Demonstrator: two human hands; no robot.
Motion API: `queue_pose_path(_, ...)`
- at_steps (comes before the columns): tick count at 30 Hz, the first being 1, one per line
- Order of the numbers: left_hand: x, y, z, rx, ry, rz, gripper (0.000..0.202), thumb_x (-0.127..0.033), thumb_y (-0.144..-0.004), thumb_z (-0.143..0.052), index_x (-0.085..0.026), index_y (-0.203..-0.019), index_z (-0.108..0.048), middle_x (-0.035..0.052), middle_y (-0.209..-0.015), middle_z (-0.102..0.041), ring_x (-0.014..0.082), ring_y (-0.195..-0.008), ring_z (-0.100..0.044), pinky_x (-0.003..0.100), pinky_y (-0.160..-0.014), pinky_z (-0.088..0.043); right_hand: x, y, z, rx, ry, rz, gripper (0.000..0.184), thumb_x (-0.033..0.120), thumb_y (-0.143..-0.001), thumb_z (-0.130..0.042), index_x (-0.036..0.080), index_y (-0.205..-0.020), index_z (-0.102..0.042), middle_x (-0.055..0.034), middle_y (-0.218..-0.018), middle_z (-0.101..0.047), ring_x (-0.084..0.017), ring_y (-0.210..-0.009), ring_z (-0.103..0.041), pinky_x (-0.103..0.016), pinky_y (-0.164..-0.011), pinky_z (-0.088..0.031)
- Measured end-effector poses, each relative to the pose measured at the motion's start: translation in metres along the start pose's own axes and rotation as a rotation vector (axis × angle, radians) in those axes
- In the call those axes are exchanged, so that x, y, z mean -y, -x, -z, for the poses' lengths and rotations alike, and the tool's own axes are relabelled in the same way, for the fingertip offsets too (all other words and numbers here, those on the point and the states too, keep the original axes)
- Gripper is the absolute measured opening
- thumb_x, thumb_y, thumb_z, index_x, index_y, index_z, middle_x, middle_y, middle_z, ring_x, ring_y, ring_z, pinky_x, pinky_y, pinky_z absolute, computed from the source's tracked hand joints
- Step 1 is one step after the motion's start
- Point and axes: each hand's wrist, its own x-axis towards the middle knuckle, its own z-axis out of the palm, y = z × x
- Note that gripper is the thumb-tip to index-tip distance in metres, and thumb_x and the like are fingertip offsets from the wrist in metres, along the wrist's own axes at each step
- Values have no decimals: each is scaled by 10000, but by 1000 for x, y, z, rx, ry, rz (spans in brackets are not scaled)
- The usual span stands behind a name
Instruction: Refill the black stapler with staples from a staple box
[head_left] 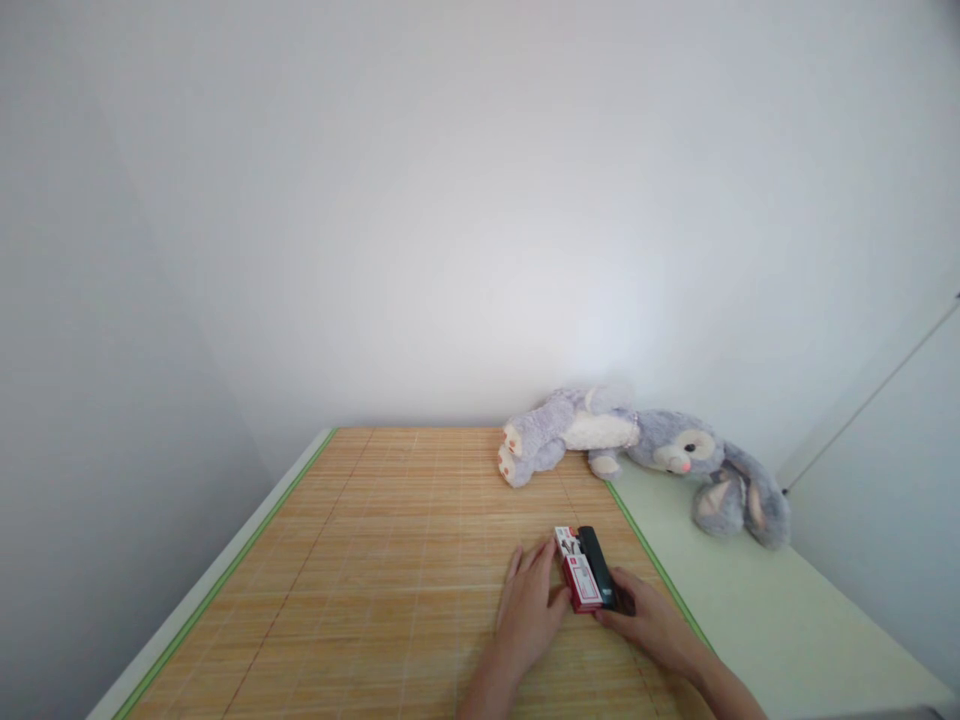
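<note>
Just right of the middle of a bamboo mat, a small red-and-white box (582, 584) lies flush against a black stapler (596, 565). A small white box with a picture on it (568, 541) sits at the red box's far end. My left hand (531, 602) rests along the left side of the boxes, fingers stretched out, with fingertips and thumb touching their edge. From the right, my right hand (646, 618) has its thumb at the near end and its fingers against the stapler's side. Its fingertips are partly hidden.
The bamboo mat (390, 560) with a green border covers most of the pale table (757, 590). A grey plush rabbit (600, 432) lies on its side along the back, its ears towards the right. White walls rise behind, and a thin cord (870, 398) slants at the right.
</note>
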Motion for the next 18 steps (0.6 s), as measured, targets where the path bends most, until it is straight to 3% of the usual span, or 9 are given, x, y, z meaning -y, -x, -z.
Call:
queue_pose_path(8, 1, 0, -3, -16, -13, -9, 744, -306, -867, -525, -301, -1575, -298, 10, -1623, -364, 234, -1501, -315, 471, -1300, -50, 0, -3, -1, -7, -92, 38, 518, 449, -653, -755, 210, -1112, -748, -89, -1032, -756, -315, -954, -665, -446, -905, -515)
queue_pose_path(13, 5, 11, -3, -13, -67, -26, 709, -341, -906, -507, -286, -1580, -294, -1, -1643, -322, 222, -1521, -270, 443, -1303, -78, -19, 3, 2, -60, -42, -2, 686, 431, -688, -717, 195, -1325, -623, -65, -953, -721, -251, -859, -648, -393, -848, -512)
queue_pose_path(15, 17, 27, 6, -37, -87, -12, 689, -375, -922, -500, -270, -1576, -312, 5, -1647, -314, 228, -1527, -256, 433, -1302, -101, -30, 12, 3, -133, -13, -35, 693, 450, -741, -674, 184, -1372, -565, -38, -880, -680, -212, -761, -623, -352, -763, -510)
queue_pose_path(18, 47, 57, 35, -125, -149, 62, 591, -414, -955, -459, -285, -1530, -413, 11, -1620, -373, 247, -1511, -291, 449, -1291, -129, -35, 29, -11, -220, -18, -26, 511, 507, -854, -567, 198, -1260, -606, -8, -776, -607, -190, -679, -581, -315, -662, -488)
